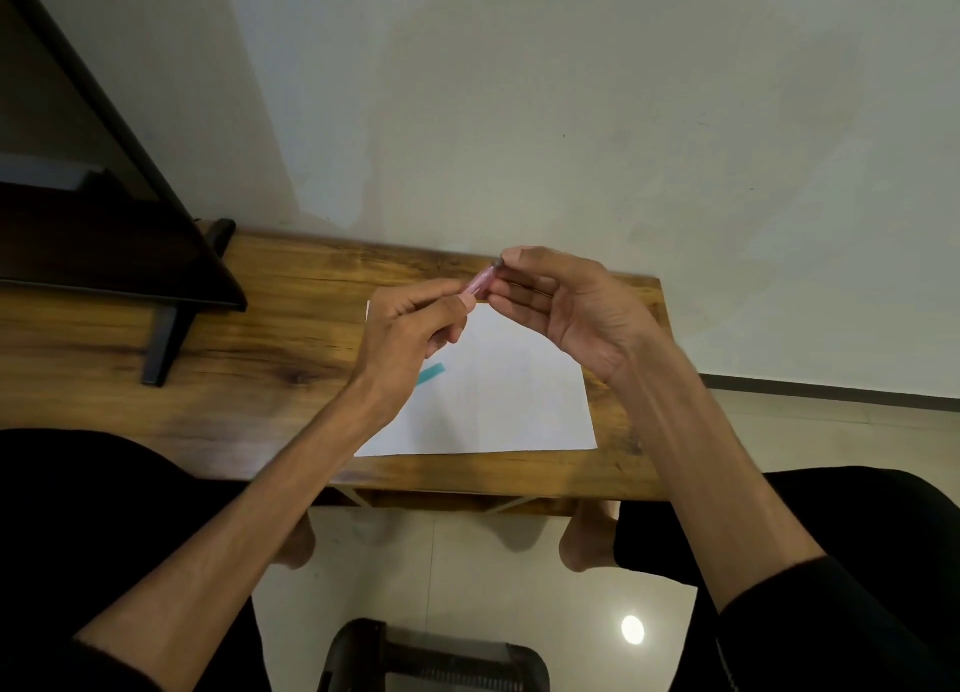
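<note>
Above a white sheet of paper (498, 405) on a wooden table (270, 338), both hands hold a small pink translucent pen-like object (479, 283). My left hand (410, 333) pinches its lower end between thumb and fingers. My right hand (561, 302) pinches its upper end, where a small dark tip shows at the fingertips. Most of the object is hidden by the fingers. A short teal piece (432, 373) lies on the paper just below my left hand.
A dark monitor (104, 234) on a black stand (166, 343) fills the table's left side. A pale wall rises right behind the table. My knees in dark trousers sit under the near edge, and a black chair part (436, 655) shows on the tiled floor.
</note>
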